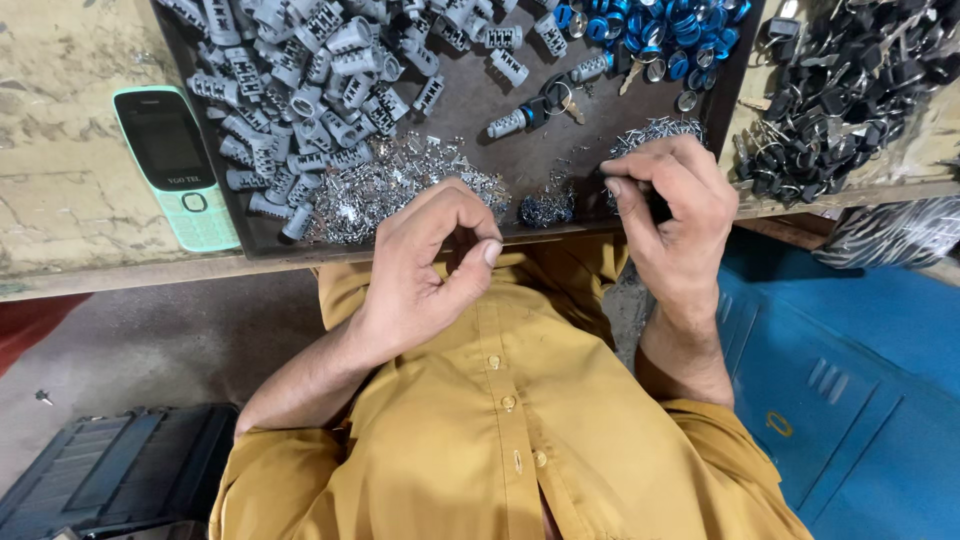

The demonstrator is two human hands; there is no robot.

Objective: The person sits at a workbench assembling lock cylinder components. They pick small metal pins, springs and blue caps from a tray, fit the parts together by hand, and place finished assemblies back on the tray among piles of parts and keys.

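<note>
Metal bits half-hidden behind hands

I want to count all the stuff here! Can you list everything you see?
tray: one, dark brown, on the bench
lock cylinders: many, silver-grey, tray's left
small metal bits: a heap, shiny silver, tray's front
blue rings: many, blue, tray's top right
staples-like pile: one heap, silver, by the right hand
phone: one, mint green, left of the tray
black keys: many, black, far right
case: one, dark, on the floor
shirt: one, mustard yellow
left hand: grip pinched, contents hidden
right hand: grip pinched, at the tray's edge
</note>
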